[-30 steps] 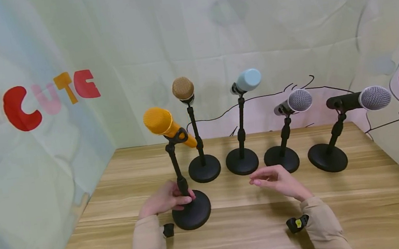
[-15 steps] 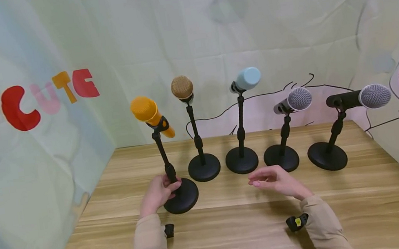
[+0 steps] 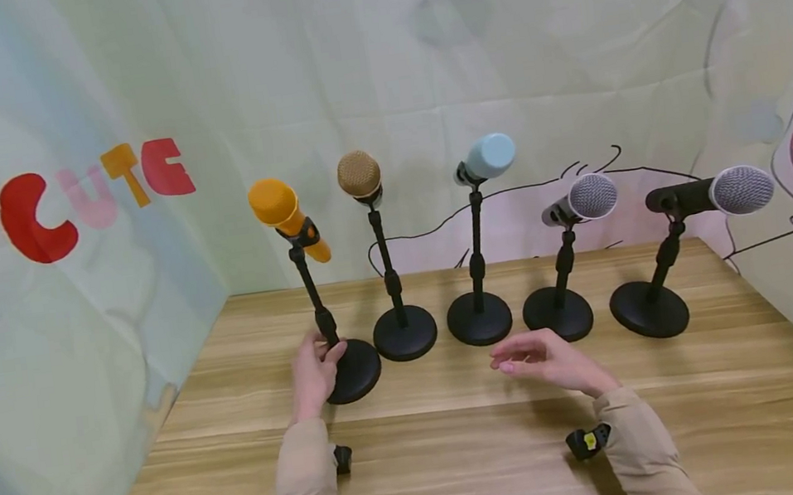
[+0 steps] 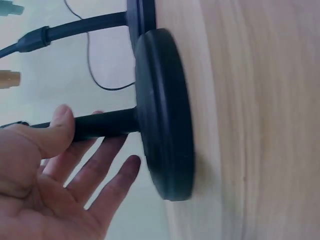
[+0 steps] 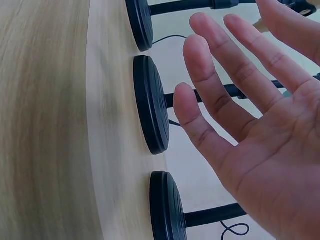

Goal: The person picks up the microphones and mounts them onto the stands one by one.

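My left hand [image 3: 315, 373] holds the lower pole of a black microphone stand [image 3: 306, 280] at the left end of the row. In the left wrist view the thumb [image 4: 62, 125] lies against the pole [image 4: 107, 123], and the other fingers are behind and below it. The stand's round base [image 4: 165, 115] is at the tabletop. An orange microphone [image 3: 275, 203] sits tilted in its clip. My right hand [image 3: 550, 363] hovers before the middle stands with loosely bent fingers and holds nothing; in the right wrist view its palm [image 5: 285, 160] shows.
To the right stand further black stands bearing a gold-brown microphone [image 3: 359, 174], a light-blue one [image 3: 491, 156], and two with silver grilles, one [image 3: 593, 196] nearer the middle and one [image 3: 741, 190] far right. A fabric backdrop [image 3: 311, 58] rises behind the wooden table [image 3: 454, 457].
My left hand has moved the stand with the orange microphone back and to the left, into line beside the gold-brown one's stand. My right hand has barely moved.
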### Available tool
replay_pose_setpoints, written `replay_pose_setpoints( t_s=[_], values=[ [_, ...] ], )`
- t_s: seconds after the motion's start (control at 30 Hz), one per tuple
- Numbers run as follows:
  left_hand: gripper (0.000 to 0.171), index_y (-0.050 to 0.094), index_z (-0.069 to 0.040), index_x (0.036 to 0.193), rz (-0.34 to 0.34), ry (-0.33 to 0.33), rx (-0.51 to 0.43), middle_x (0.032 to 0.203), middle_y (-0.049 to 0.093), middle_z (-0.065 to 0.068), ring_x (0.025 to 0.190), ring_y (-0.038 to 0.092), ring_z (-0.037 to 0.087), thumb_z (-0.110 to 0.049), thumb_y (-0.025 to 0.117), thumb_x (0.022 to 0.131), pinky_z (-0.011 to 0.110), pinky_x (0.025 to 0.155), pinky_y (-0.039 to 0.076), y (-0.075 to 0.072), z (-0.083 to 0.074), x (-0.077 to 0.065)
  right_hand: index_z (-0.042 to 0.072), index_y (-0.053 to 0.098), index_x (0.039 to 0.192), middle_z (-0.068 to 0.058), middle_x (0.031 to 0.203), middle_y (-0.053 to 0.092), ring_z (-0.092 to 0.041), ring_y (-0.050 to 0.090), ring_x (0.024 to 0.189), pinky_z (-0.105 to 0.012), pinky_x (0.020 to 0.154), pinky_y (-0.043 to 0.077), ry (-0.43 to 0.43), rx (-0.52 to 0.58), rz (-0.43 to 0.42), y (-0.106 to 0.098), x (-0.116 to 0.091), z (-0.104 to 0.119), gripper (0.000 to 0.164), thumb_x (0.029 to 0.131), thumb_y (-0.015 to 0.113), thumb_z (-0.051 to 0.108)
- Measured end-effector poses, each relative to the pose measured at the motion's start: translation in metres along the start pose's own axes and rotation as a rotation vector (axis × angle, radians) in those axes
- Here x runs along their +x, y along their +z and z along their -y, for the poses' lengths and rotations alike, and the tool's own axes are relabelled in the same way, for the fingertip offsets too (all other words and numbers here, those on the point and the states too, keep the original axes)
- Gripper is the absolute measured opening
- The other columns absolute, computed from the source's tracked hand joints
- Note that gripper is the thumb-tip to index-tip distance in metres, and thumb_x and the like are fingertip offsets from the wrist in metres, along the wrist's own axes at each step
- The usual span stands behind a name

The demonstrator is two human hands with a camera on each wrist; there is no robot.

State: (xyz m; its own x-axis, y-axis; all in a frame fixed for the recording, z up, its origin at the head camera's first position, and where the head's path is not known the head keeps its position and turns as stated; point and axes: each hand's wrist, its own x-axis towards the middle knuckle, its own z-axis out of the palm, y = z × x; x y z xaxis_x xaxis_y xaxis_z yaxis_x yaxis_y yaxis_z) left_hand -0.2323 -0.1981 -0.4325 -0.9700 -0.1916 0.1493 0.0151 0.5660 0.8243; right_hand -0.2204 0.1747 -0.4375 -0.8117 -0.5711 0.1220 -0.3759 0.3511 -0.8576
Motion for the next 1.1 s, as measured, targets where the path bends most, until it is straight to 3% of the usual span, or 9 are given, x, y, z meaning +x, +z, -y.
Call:
replay_pose_setpoints(
  t_s=[0.17, 0.3, 0.6, 0.73, 0.97, 1.1],
  values=[
    [0.022, 0.054, 0.008, 0.116, -0.044, 0.020, -0.013, 0.119, 0.069, 0.027, 0.115, 0.067, 0.040, -0.006, 0.060, 0.100, 0.052, 0.099, 0.049, 0.000, 0.006, 0.018, -0.001, 0.066, 0.124, -0.012, 0.115, 0.075, -0.004, 0.067, 0.101, -0.025, 0.084, 0.051, -0.001, 0.002, -0.002, 0.001, 0.002, 0.000, 0.035, 0.099, 0.065, 0.023],
    [0.023, 0.057, 0.003, 0.120, -0.092, -0.021, 0.021, 0.120, 0.070, 0.026, 0.117, 0.066, 0.041, -0.011, 0.059, 0.102, 0.052, 0.101, 0.047, -0.003, 0.010, 0.029, -0.001, 0.066, 0.124, -0.012, 0.115, 0.075, -0.004, 0.067, 0.101, -0.025, 0.084, 0.051, -0.005, 0.008, 0.004, 0.003, 0.004, 0.000, 0.035, 0.099, 0.065, 0.023],
    [0.026, 0.060, -0.006, 0.123, -0.204, -0.086, 0.103, 0.122, 0.071, 0.019, 0.121, 0.063, 0.041, -0.022, 0.059, 0.102, 0.055, 0.097, 0.046, 0.003, 0.011, 0.039, -0.001, 0.066, 0.125, -0.012, 0.115, 0.075, -0.003, 0.067, 0.100, -0.025, 0.084, 0.052, -0.009, 0.005, -0.002, 0.001, 0.005, -0.003, 0.036, 0.098, 0.066, 0.023],
    [0.037, 0.055, -0.005, 0.134, -0.231, -0.093, 0.114, 0.129, 0.068, 0.021, 0.119, 0.063, 0.043, -0.025, 0.057, 0.103, 0.056, 0.095, 0.049, 0.012, 0.009, 0.031, -0.001, 0.068, 0.123, -0.012, 0.114, 0.076, -0.004, 0.067, 0.100, -0.025, 0.084, 0.052, -0.001, -0.018, -0.033, -0.001, 0.004, -0.005, 0.034, 0.098, 0.066, 0.023],
    [0.065, 0.030, 0.000, 0.153, -0.243, -0.045, 0.134, 0.141, 0.056, 0.031, 0.120, 0.059, 0.052, -0.025, 0.059, 0.101, 0.061, 0.098, 0.048, 0.021, -0.009, 0.003, 0.000, 0.070, 0.118, -0.011, 0.110, 0.075, -0.012, 0.066, 0.097, -0.024, 0.080, 0.050, 0.064, -0.162, -0.150, -0.011, -0.006, -0.013, 0.030, 0.097, 0.068, 0.022],
    [0.059, 0.038, 0.003, 0.148, -0.258, 0.032, 0.193, 0.135, 0.059, 0.032, 0.115, 0.062, 0.053, -0.025, 0.060, 0.100, 0.061, 0.096, 0.050, 0.020, -0.019, -0.007, -0.001, 0.071, 0.115, -0.012, 0.109, 0.075, -0.020, 0.066, 0.097, -0.029, 0.081, 0.051, 0.100, -0.245, -0.211, -0.019, -0.011, -0.017, 0.028, 0.096, 0.069, 0.019]
  ],
)
